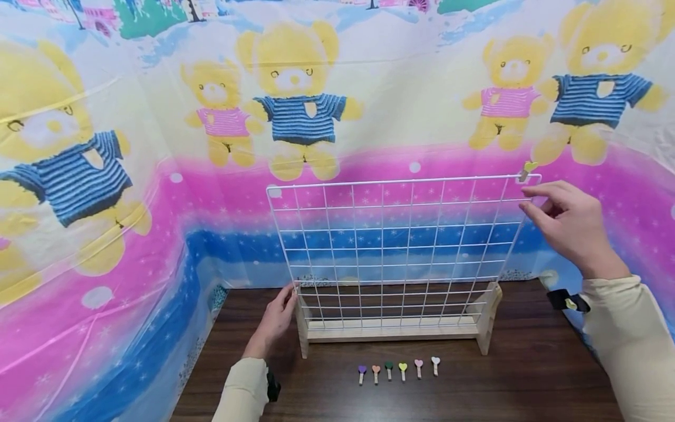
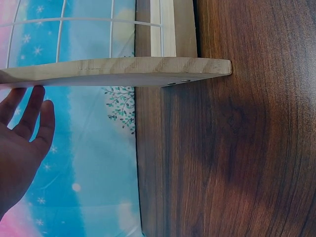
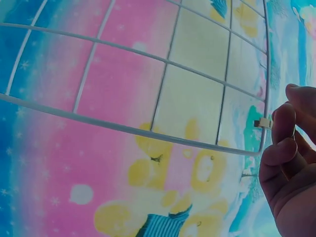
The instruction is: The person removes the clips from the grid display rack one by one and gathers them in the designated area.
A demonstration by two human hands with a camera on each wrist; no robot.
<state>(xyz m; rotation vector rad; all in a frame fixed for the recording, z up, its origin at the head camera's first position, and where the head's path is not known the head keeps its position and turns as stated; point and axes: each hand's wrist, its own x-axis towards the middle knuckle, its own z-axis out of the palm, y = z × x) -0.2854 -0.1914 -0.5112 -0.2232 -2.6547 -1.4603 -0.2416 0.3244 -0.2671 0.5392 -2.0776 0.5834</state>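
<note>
A white wire grid (image 1: 382, 228) stands upright in a pale wooden stand (image 1: 392, 334) on the table. Near its top right corner, a small wooden clip with a yellow heart (image 1: 529, 168) is fastened on the top wire; the clip's wooden end (image 3: 263, 122) also shows in the right wrist view. My right hand (image 1: 572, 225) is close beside that clip, its thumb and forefinger apart with nothing seen between them. Fingertips of my left hand (image 1: 274, 319) touch the outer face of the stand's left side piece (image 2: 123, 71), fingers nearly straight.
In front of the stand lies a row of several small heart clips, among them purple (image 1: 361, 374), orange (image 1: 376, 374), green (image 1: 389, 370), yellow (image 1: 403, 371), pink (image 1: 419, 367) and white (image 1: 435, 365). A bear-printed cloth (image 1: 406, 105) hangs behind the dark wooden table (image 1: 532, 363).
</note>
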